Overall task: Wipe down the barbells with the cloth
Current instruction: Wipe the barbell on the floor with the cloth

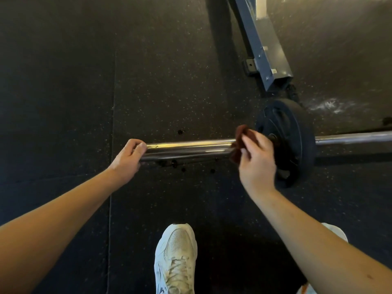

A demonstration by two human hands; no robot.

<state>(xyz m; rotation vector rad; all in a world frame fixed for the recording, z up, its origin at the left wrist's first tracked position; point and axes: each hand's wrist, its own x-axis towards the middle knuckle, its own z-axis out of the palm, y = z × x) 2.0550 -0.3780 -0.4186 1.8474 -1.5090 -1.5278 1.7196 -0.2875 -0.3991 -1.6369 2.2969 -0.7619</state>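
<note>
One barbell (186,148) stretches over the dark rubber floor (63,81), carrying one black plate (297,132). The left hand (129,158) curls around the bar's end. The right hand (256,164) pinches one dark red cloth (239,141) against the bar, just beside the plate. Two white shoes (176,257) show below, and one metal frame (267,56) behind.

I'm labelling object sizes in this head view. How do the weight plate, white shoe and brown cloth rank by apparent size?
1. Weight plate
2. White shoe, cropped and nearer the camera, so unsure
3. Brown cloth, partly hidden by the right hand
</note>
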